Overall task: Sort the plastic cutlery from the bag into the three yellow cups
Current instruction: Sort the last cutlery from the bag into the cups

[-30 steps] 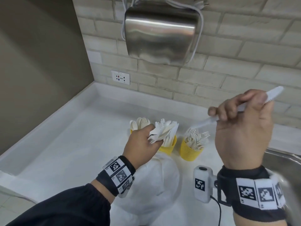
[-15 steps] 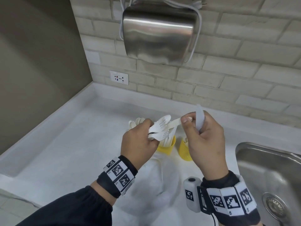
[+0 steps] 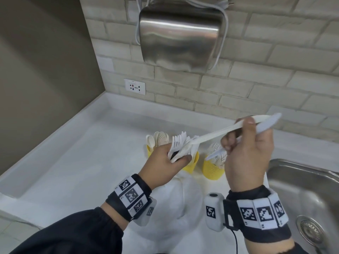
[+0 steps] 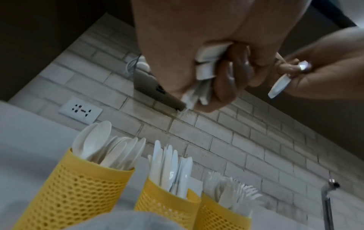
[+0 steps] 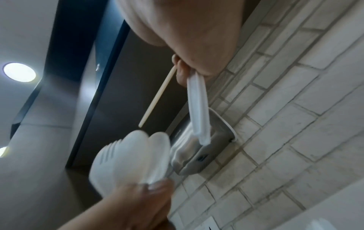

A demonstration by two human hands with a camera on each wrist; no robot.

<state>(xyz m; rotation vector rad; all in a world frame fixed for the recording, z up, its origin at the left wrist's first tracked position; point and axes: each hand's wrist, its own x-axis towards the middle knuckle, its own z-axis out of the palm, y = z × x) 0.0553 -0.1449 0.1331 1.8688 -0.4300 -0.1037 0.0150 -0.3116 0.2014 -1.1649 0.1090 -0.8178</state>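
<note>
My left hand (image 3: 176, 158) grips a bundle of white plastic cutlery (image 3: 179, 145), fork tines up, just above the cups. To its right, my right hand (image 3: 244, 132) pinches a bluish-white knife (image 3: 266, 125) together with a cream utensil (image 3: 216, 134) whose far end still reaches the bundle. Three yellow mesh cups stand behind: the spoon cup (image 4: 78, 194), the knife cup (image 4: 163, 199) and the fork cup (image 4: 220, 217). The white plastic bag (image 3: 183, 208) lies on the counter below my hands. Which kind the cream utensil is stays unclear.
A steel sink (image 3: 302, 189) sits at the right of the white counter (image 3: 82, 162). A metal hand dryer (image 3: 179, 39) hangs on the brick wall above the cups, with a wall socket (image 3: 134, 87) to the left. A brown wall closes off the left side.
My right hand came down to the bundle with the knife, pinched a cream utensil there, and has now drawn it out to the right. The left hand barely moved.
</note>
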